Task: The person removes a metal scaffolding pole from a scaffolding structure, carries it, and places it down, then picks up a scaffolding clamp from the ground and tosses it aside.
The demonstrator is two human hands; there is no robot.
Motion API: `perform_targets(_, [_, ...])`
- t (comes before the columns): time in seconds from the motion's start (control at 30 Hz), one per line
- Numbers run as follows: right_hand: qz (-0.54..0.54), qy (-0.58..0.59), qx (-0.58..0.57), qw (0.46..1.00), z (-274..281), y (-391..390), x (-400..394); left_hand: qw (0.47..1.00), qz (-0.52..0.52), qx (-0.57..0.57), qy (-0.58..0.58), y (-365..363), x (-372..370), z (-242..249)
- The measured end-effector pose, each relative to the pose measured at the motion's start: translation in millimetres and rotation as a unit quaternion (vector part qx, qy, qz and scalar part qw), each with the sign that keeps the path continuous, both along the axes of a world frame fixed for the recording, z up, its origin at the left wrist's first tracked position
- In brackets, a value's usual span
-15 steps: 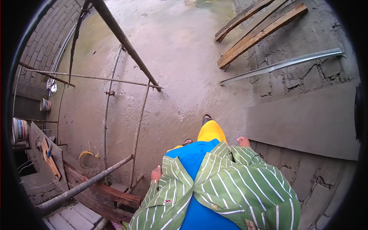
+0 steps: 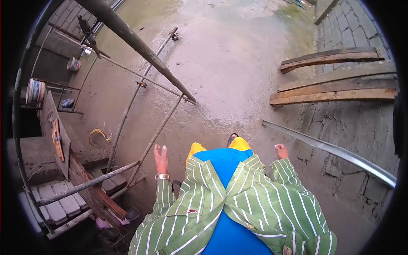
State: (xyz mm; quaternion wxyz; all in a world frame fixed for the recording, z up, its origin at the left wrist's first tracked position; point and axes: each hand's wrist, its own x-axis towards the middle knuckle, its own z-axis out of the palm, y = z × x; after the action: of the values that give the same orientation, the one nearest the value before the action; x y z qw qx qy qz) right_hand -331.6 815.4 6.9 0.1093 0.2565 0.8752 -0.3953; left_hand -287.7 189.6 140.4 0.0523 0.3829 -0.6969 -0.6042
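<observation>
- The left hand (image 2: 161, 159) is wide, fingers spread and pointing up, holding nothing visible, beside a slanting pole (image 2: 156, 139) left of center.
- The right hand (image 2: 281, 151), right of center, has curled fingers; how tightly it is closed, or whether it holds anything, cannot be told. Nearest is a metal strip (image 2: 323, 145), which slopes down to the lower right of the frame.
- The strip looks thin, fairly light and stiff, though long enough to flex; its edges may be sharp, and wet metal would be slippery. Mid-length, around the outer faces, seems the balanced hold.
- The pole looks rigid and heavier, best gripped on its bare middle, away from the joints.
- Compared with the earlier frame, the left hand is higher and more open, the view has turned, the timbers (image 2: 333, 96) lie nearly level at right, and the gray board has left the view.
</observation>
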Motion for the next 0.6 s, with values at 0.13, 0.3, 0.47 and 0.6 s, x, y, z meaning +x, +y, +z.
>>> perform_targets(0.13, [0.111, 0.037, 0.014, 0.993, 73.2, -34.3, -153.9, 0.995, -0.035, -0.080, 0.042, 31.0, -83.5, 76.6])
perform_targets(0.3, [0.251, 0.066, 0.020, 0.965, 115.8, -122.0, -276.9, 0.977, -0.039, -0.153, 0.144, 37.5, -179.2, 150.3])
perform_targets(0.47, [0.379, 0.076, 0.031, 0.922, 136.4, -198.8, -347.7, 0.950, 0.017, -0.234, 0.206, 38.0, -269.2, 192.7])
perform_targets(0.6, [0.352, 0.093, -0.047, 0.930, 127.2, -189.7, -399.5, 0.924, 0.053, -0.258, 0.278, 29.7, -331.5, 190.3])
